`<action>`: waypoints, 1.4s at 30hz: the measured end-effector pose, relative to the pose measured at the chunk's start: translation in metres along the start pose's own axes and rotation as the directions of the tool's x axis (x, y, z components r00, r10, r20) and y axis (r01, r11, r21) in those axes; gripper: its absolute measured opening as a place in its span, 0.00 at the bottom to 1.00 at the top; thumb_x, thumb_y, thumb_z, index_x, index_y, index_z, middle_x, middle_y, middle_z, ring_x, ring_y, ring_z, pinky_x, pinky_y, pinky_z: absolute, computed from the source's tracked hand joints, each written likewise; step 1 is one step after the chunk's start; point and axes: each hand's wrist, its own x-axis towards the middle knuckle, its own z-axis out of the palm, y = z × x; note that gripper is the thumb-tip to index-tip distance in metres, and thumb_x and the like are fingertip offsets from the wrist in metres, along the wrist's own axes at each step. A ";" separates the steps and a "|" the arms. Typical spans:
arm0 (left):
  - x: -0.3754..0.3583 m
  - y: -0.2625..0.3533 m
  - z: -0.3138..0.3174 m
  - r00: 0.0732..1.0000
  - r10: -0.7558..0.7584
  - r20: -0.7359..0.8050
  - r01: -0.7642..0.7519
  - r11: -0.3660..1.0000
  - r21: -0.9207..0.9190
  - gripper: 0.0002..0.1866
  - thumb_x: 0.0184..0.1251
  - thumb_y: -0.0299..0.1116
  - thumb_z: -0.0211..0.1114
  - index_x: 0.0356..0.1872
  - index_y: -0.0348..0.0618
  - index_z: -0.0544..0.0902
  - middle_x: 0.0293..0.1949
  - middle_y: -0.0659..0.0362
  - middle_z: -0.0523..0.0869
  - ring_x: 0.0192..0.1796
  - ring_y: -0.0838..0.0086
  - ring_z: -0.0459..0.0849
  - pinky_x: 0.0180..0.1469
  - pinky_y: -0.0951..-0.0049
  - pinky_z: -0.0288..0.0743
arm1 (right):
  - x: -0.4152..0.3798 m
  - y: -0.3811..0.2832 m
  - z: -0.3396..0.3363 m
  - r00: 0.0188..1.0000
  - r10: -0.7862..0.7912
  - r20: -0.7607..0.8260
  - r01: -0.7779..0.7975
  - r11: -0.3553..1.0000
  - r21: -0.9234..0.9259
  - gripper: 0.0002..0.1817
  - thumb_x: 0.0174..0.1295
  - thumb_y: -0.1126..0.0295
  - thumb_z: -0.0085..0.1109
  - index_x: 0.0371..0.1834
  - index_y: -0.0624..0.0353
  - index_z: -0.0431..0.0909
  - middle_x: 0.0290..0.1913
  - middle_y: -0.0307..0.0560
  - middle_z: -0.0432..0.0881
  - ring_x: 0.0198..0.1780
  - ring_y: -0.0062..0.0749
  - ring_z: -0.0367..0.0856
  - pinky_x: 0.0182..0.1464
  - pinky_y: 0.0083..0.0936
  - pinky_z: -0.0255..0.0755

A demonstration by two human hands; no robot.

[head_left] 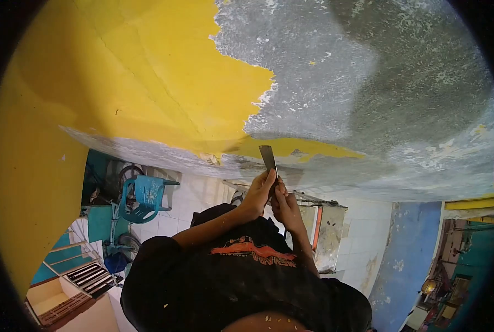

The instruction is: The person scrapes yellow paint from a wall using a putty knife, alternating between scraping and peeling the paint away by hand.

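Observation:
A flat metal scraper point(268, 158) points up toward the wall, its blade near a strip of yellow paint point(313, 148). My left hand point(260, 191) is wrapped round the scraper's lower part. Beside it, on the right, my right hand point(282, 202) is closed at the scraper's lower end, its fingers touching my left hand. Yellow paint point(175, 61) with a ragged edge covers the wall's left part, and bare grey surface point(324, 83) shows on the right. Whether the blade touches the wall cannot be made out.
Below on the left, a teal plastic chair point(149, 191) stands by a bicycle point(128, 240). A glass-topped case point(330, 235) is on the tiled floor point(360, 221) behind my right arm. A blue wall point(410, 243) stands farther right.

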 end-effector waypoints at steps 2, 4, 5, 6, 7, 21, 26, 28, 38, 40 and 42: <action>0.010 0.004 -0.013 0.999 -0.013 -0.044 0.013 1.000 0.000 0.19 0.72 0.47 0.46 0.30 0.42 0.69 0.22 0.60 0.73 0.28 0.74 0.75 0.34 0.75 0.71 | 0.006 -0.002 0.007 1.000 -0.002 0.008 0.002 0.999 -0.037 0.20 0.69 0.57 0.42 0.20 0.56 0.65 0.15 0.29 0.59 0.14 0.13 0.56 0.15 0.17 0.48; 0.021 0.025 -0.011 0.983 0.176 -0.058 -0.177 0.984 -0.015 0.18 0.72 0.47 0.47 0.29 0.42 0.69 0.20 0.62 0.71 0.26 0.74 0.73 0.33 0.75 0.70 | 0.029 -0.018 0.031 0.998 -0.055 0.013 0.056 0.994 -0.095 0.23 0.69 0.55 0.42 0.17 0.55 0.64 0.14 0.29 0.59 0.15 0.13 0.55 0.16 0.17 0.47; 0.020 0.020 -0.014 0.981 0.178 -0.080 -0.179 0.984 -0.010 0.18 0.72 0.47 0.47 0.29 0.42 0.69 0.20 0.62 0.70 0.26 0.74 0.73 0.32 0.75 0.70 | 0.036 -0.008 0.024 0.999 -0.037 0.031 0.039 0.994 -0.099 0.24 0.69 0.55 0.42 0.15 0.56 0.63 0.13 0.29 0.59 0.15 0.12 0.55 0.17 0.16 0.47; 0.022 0.016 -0.016 0.976 0.192 -0.101 -0.194 0.981 -0.007 0.18 0.72 0.46 0.47 0.29 0.42 0.69 0.19 0.62 0.70 0.26 0.74 0.72 0.32 0.74 0.70 | 0.036 -0.009 0.022 0.999 -0.042 0.029 0.045 0.994 -0.100 0.24 0.69 0.55 0.42 0.15 0.56 0.63 0.13 0.29 0.59 0.15 0.12 0.55 0.17 0.16 0.47; 0.021 0.016 -0.015 0.976 0.191 -0.102 -0.193 0.981 -0.007 0.18 0.72 0.46 0.47 0.29 0.42 0.69 0.19 0.62 0.70 0.26 0.74 0.72 0.32 0.74 0.70 | 0.029 -0.016 0.024 0.999 -0.051 -0.003 0.050 0.987 -0.150 0.25 0.68 0.56 0.44 0.15 0.60 0.64 0.12 0.32 0.61 0.16 0.15 0.57 0.18 0.19 0.50; 0.009 0.003 -0.011 0.977 0.117 -0.176 -0.128 0.990 -0.054 0.19 0.70 0.48 0.50 0.27 0.42 0.72 0.19 0.64 0.72 0.24 0.79 0.74 0.29 0.78 0.70 | 0.022 0.006 0.017 1.000 -0.016 -0.024 0.015 0.998 -0.055 0.21 0.68 0.57 0.45 0.19 0.57 0.67 0.15 0.31 0.62 0.16 0.14 0.57 0.19 0.17 0.51; 0.002 -0.007 -0.005 1.000 -0.028 0.003 0.027 0.997 0.070 0.21 0.69 0.52 0.49 0.32 0.42 0.71 0.23 0.62 0.75 0.30 0.74 0.78 0.32 0.76 0.70 | -0.004 0.020 -0.010 0.997 -0.012 -0.079 0.007 0.998 -0.066 0.22 0.70 0.60 0.41 0.15 0.53 0.63 0.14 0.28 0.59 0.15 0.10 0.57 0.15 0.15 0.47; 0.009 -0.006 -0.004 0.999 -0.032 -0.044 0.035 0.997 0.075 0.21 0.71 0.50 0.47 0.30 0.42 0.71 0.24 0.61 0.76 0.29 0.77 0.77 0.34 0.78 0.71 | 0.011 0.012 -0.013 0.999 0.033 0.015 -0.033 0.999 -0.035 0.22 0.69 0.58 0.43 0.18 0.56 0.69 0.13 0.29 0.61 0.15 0.11 0.58 0.16 0.16 0.49; 0.004 0.063 -0.037 0.912 0.399 -0.094 -0.367 0.897 0.245 0.20 0.73 0.46 0.45 0.28 0.41 0.71 0.21 0.61 0.75 0.23 0.81 0.72 0.27 0.82 0.67 | 0.038 -0.022 0.069 0.967 -0.044 0.251 0.023 0.996 0.086 0.29 0.68 0.48 0.41 0.17 0.61 0.68 0.12 0.35 0.64 0.14 0.18 0.59 0.16 0.19 0.51; -0.004 0.059 -0.039 0.920 0.382 -0.081 -0.301 0.825 0.478 0.20 0.73 0.44 0.46 0.34 0.36 0.75 0.27 0.57 0.81 0.28 0.81 0.77 0.24 0.83 0.71 | 0.033 0.014 0.061 0.943 -0.012 0.332 -0.071 0.969 0.238 0.29 0.68 0.44 0.36 0.16 0.54 0.62 0.11 0.31 0.59 0.12 0.16 0.53 0.15 0.15 0.44; -0.011 0.050 -0.039 0.956 0.285 -0.073 -0.210 0.834 0.510 0.19 0.73 0.43 0.46 0.38 0.35 0.76 0.32 0.54 0.83 0.31 0.79 0.80 0.25 0.84 0.72 | 0.028 0.042 0.053 0.927 0.017 0.374 -0.177 0.899 0.400 0.30 0.67 0.41 0.32 0.17 0.54 0.61 0.12 0.30 0.57 0.11 0.16 0.51 0.15 0.16 0.45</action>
